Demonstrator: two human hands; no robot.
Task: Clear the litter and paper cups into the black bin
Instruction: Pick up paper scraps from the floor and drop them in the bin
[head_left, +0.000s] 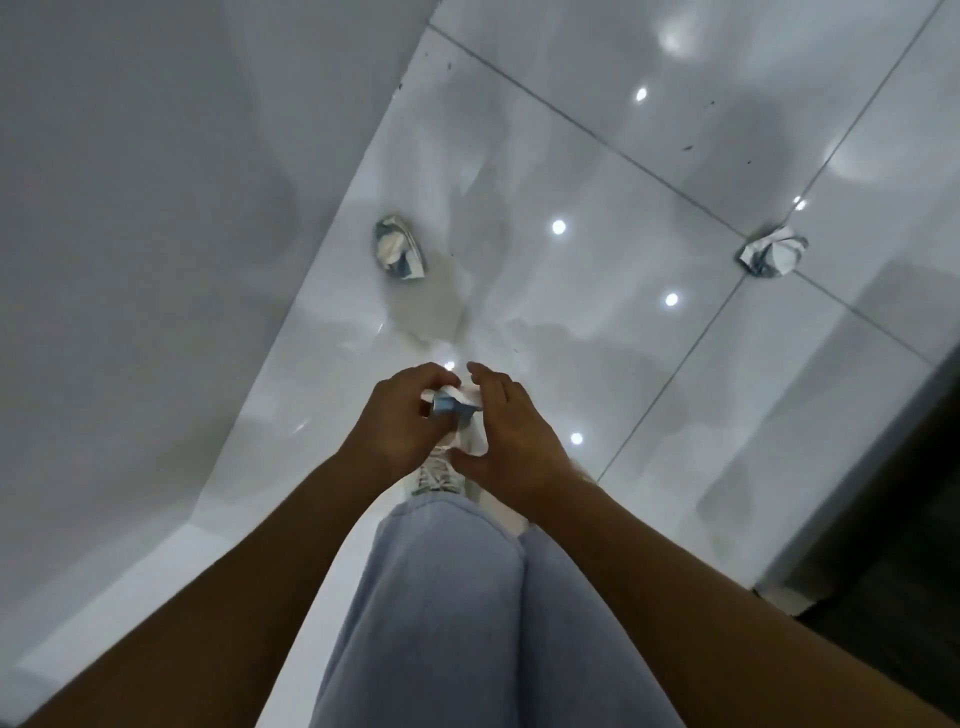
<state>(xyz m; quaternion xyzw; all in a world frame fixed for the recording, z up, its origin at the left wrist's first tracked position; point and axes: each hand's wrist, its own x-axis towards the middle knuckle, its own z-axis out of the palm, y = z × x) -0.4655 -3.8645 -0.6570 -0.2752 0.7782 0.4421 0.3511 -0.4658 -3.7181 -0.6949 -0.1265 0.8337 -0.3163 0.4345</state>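
There is only one view, from a camera on the person's head. It looks steeply down and a little forward, over the legs (467, 597) and both forearms to the glossy tiled floor (649, 182). The picture is wide-angle and tilted, so the tile lines run diagonally. The arms are very near the lens; the floor is farther. A white wall (156, 208) fills the left side.

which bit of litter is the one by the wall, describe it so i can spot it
Start at the plain white wall on the left and follow its foot along the glossy tiled floor. The crushed blue-and-white cup lies there, right beside the wall. The other crumpled piece sits far right on a tile joint, out in the open.
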